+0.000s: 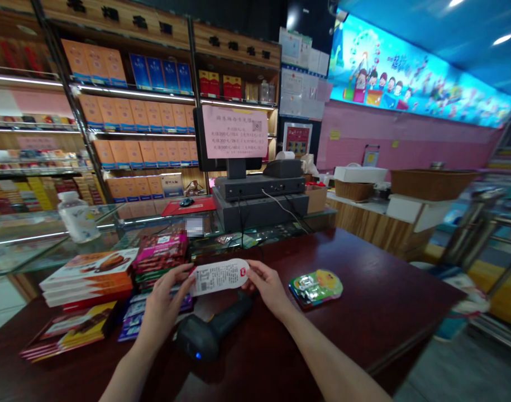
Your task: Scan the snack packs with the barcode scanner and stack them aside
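A white card-like package (220,276) with printed text, a barcode and a red logo is held between both hands above the dark red counter. My left hand (166,298) pinches its left end, and my right hand (265,286) grips its right end, by the red logo. Below it, a black barcode scanner (211,329) with a blue light lies on the counter. To the right of my right hand rests a green and yellow package (316,286) with a duck-like figure.
Stacked white-orange boxes (91,273), chocolate-like packs (73,328), pink packs (161,251) and purple packs (133,315) fill the counter's left. Behind stand a cash register (261,192) and a white bottle (78,218) on glass. The counter's edge (410,340) slants along the right.
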Demonstrator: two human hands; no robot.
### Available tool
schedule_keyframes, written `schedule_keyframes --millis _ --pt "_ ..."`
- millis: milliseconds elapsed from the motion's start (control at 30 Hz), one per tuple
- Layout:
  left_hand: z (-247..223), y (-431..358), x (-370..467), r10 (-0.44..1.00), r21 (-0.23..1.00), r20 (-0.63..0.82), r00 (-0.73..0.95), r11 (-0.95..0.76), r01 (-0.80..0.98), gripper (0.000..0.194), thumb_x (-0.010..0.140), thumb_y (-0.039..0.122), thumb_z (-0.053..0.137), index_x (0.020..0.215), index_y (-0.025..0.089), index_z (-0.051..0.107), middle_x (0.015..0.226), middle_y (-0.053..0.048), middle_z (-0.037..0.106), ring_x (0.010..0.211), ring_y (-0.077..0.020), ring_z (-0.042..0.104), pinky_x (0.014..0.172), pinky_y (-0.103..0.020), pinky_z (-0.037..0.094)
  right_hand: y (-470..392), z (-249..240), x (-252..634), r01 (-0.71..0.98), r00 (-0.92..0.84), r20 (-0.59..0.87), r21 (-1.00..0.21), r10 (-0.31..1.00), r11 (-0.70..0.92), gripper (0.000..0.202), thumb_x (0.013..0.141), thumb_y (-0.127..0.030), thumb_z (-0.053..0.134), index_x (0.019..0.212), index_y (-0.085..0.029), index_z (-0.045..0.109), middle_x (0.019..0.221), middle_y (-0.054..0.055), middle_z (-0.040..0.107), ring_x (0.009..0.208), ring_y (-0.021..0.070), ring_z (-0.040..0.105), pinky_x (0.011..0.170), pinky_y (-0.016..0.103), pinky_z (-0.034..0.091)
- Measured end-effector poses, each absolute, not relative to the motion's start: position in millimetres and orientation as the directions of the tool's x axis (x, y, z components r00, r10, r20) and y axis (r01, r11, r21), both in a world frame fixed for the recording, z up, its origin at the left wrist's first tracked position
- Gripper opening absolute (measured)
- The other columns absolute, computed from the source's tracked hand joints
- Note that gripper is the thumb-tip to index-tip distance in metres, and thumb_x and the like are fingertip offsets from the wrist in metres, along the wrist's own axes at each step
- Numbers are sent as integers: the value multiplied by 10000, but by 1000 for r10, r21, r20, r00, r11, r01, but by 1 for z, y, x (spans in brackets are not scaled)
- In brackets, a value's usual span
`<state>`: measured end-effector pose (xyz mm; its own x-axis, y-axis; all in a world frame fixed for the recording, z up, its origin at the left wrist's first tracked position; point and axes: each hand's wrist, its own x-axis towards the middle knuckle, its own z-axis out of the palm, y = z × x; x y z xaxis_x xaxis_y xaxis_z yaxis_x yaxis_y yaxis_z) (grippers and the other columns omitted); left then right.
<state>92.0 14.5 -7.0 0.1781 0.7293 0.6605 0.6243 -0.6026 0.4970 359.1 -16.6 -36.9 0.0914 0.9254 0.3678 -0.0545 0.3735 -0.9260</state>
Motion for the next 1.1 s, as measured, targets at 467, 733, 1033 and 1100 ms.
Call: schedule_keyframes --millis 467,733,1033,1100 --pt "18 6 103 684 483 661 308 -702 524 342 918 520 526 960 249 730 1016 -48 759 968 -216 713 883 -337 564 -21 -32 372 -107 100 378 -916 920 388 407 795 -474 760 1121 -249 668 1226 75 695 1188 261 618 1054 451 465" --pt "35 5 115 662 458 634 400 -738 496 316 916 489 535 986 264 745 1040 -48 748 977 -218 708 895 -344 562 -23 -17 382 -122 161 367 -914 916 387 435 779 -507 768 1108 -245 656 1292 97 674 1256 289 585 1078 477 441" --pt "49 -2 135 695 450 531 485 -716 534 272 804 435 673 1028 308 757 941 -2 784 843 -209 716 797 -318 555 -27 3 420 -123 53 362 -922 931 366 532 711 -405 836 1184 -264 637 1318 92 679 1296 282 574 1118 501 396" --pt "49 -4 143 715 447 498 491 -697 561 283 784 426 689 1036 320 759 948 0 785 846 -214 713 778 -316 544 -31 5 431 -118 32 355 -927 934 356 546 710 -386 841 1203 -261 640 1324 100 676 1294 283 578 1107 504 408"
